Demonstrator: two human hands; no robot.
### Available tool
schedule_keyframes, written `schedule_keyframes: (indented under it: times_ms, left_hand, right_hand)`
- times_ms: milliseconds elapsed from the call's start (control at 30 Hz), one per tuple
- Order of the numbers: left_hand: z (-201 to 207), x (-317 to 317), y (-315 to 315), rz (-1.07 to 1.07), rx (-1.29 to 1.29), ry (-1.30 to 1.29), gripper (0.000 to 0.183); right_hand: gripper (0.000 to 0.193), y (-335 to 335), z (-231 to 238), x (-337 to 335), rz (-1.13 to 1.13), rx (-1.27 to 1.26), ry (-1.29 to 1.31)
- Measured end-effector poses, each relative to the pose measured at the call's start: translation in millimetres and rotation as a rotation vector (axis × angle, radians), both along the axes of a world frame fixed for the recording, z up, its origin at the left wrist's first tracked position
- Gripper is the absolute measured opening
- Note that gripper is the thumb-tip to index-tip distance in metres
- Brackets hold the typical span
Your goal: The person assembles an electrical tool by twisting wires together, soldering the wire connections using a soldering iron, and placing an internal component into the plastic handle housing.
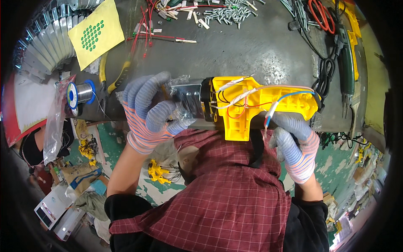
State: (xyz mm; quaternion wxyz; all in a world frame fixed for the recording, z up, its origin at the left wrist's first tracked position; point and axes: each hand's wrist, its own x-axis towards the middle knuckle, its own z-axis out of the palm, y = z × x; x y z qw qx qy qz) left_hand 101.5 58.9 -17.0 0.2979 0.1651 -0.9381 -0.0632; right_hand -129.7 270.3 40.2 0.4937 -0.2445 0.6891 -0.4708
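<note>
A yellow plastic power-tool housing half (239,126), its ribbed inside facing up, is held over the table's near edge. White-sleeved, blue, red and black wires (290,95) run across it. At its left end sits a dark cylindrical body (189,98) wrapped in clear plastic film. My left hand (150,110), in a grey, orange-striped knit glove, is closed around this wrapped end. My right hand (296,145), gloved alike, is below the handle with bent fingers close beside the hanging sleeved wire ends. Whether it grips them is unclear.
A solder spool (80,93) and yellow-handled pliers (119,77) lie left, near a yellow card (95,33) and stacked metal parts (52,42). Screws (228,16) and red wires (145,29) lie at the back. A green corded tool (346,63) lies right.
</note>
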Motion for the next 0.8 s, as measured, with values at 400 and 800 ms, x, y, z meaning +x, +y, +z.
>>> schedule_keyframes:
  times_ms: [400, 800]
  left_hand:
    - [-5.6, 3.7, -2.4, -0.028, -0.016, 0.012, 0.048]
    - [-4.5, 3.8, 0.8, -0.019, 0.012, -0.039, 0.056]
  right_hand:
    - [0.027, -14.5, -3.7, 7.3, 0.105, -0.136, 0.261]
    - [0.030, -6.5, -17.5, 12.0, 0.262, -0.341, 0.046]
